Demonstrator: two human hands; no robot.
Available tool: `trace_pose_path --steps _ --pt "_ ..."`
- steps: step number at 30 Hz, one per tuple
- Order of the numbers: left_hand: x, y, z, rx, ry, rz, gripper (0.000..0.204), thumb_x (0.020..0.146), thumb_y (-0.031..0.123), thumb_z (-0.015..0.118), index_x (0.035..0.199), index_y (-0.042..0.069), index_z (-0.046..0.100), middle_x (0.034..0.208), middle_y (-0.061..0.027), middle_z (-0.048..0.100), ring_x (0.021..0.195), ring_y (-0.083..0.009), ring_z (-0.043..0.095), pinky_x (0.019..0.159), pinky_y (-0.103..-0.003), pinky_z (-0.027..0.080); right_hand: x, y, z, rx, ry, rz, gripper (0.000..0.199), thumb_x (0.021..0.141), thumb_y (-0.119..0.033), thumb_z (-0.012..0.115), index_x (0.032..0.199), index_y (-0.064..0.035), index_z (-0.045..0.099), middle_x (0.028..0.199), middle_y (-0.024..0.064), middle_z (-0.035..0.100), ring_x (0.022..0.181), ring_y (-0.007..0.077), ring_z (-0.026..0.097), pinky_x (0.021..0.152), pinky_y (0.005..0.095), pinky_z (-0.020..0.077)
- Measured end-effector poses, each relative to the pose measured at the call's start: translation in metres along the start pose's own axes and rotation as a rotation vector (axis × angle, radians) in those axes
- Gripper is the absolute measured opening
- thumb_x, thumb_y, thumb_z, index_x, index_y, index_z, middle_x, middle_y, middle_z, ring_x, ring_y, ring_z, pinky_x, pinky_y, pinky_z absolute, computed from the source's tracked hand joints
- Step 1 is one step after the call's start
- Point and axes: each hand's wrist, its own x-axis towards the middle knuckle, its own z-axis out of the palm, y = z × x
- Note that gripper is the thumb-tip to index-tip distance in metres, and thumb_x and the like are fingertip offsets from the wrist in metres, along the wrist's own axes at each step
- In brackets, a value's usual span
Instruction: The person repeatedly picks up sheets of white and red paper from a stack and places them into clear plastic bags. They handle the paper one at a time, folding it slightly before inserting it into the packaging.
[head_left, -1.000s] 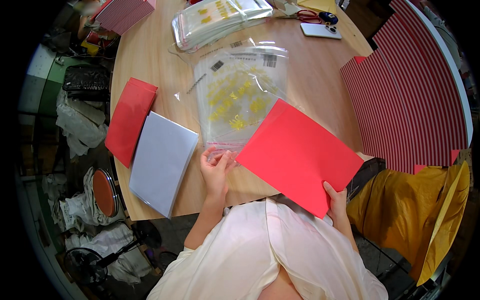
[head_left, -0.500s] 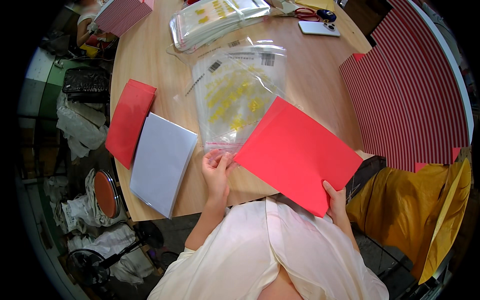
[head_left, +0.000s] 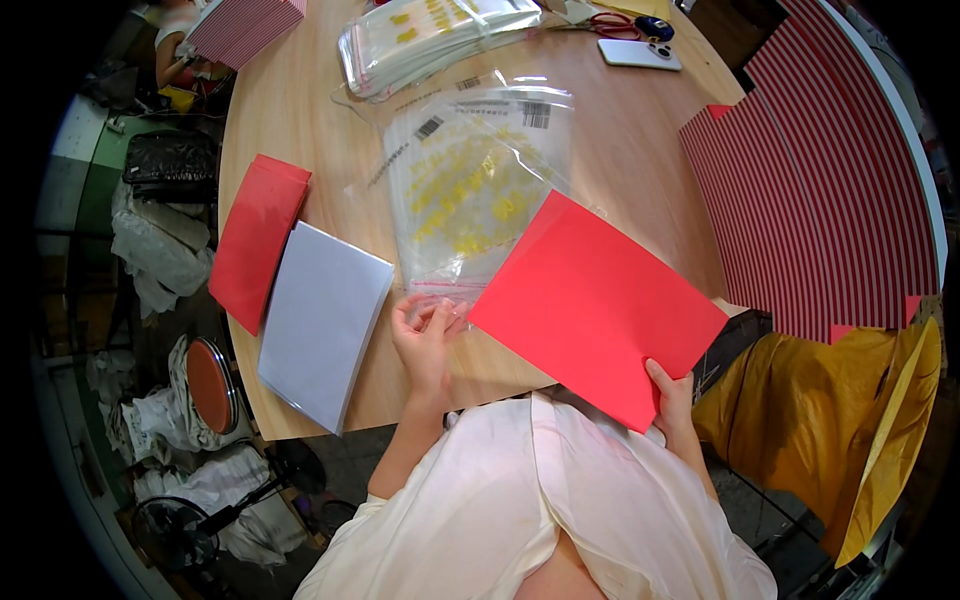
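Observation:
My right hand [head_left: 674, 396] grips a red sheet of card or paper [head_left: 600, 310] by its near right edge, thumb on top. The sheet's left corner reaches over the near end of a clear plastic bag [head_left: 480, 200] with yellow print, lying on others like it. At the bag's near edge, my left hand [head_left: 425, 335] pinches the thin plastic between thumb and fingers. Whether the sheet's corner is inside the bag cannot be made out. Left of this hand lies a stack of white sheets [head_left: 325, 320], and beside that a stack of red sheets [head_left: 260, 240].
A thick bundle of clear bags [head_left: 430, 45] lies at the table's far side. Scissors [head_left: 612, 27], a tape measure [head_left: 655, 28] and a white phone [head_left: 640, 55] are far right. A tall red-striped stack [head_left: 820, 180] stands at right. A person [head_left: 175, 45] sits far left.
My left hand has shifted slightly left, drawing the bag's near edge with it. My right hand and the red sheet have hardly moved.

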Motion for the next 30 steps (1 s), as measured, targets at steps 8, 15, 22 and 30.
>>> trace_pose_path --steps 8,15,22,30 --pt "0.001 -0.001 -0.003 0.044 -0.016 -0.03 0.04 0.089 0.001 0.065 0.12 -0.001 0.04 0.094 -0.012 0.062 0.089 -0.0272 0.069 0.078 -0.036 0.06 0.001 0.003 0.001 0.041 0.002 0.004 0.029 0.086 0.0 0.068 0.113 0.0009 0.06 0.105 0.0084 0.066 0.09 0.0167 0.065 0.079 0.0301 0.0543" --pt "0.001 -0.002 -0.003 0.053 -0.03 -0.017 0.04 0.089 0.002 0.065 0.12 0.0 0.041 0.094 -0.0113 0.062 0.082 -0.0196 0.067 0.078 -0.035 0.06 0.001 0.0 0.003 0.04 0.001 -0.002 0.031 0.086 0.001 0.067 0.115 0.0012 0.058 0.106 0.009 0.065 0.092 0.0173 0.065 0.08 0.0306 0.0539" --pt "0.004 -0.009 -0.007 0.057 -0.049 -0.041 0.038 0.089 0.003 0.065 0.119 0.001 0.042 0.094 -0.0111 0.062 0.082 -0.02 0.067 0.077 -0.037 0.061 0.002 -0.001 0.004 0.055 -0.001 -0.004 0.031 0.086 0.001 0.067 0.116 0.0017 0.058 0.107 0.0092 0.064 0.093 0.0175 0.064 0.081 0.0307 0.0536" --pt "0.007 -0.009 -0.008 0.021 -0.047 -0.052 0.037 0.089 0.005 0.066 0.119 0.003 0.043 0.095 -0.0102 0.061 0.082 -0.0198 0.067 0.075 -0.036 0.061 0.003 -0.001 0.002 0.03 0.004 0.001 0.028 0.086 0.0 0.067 0.112 0.0016 0.06 0.105 0.0081 0.066 0.091 0.0164 0.065 0.08 0.03 0.0537"
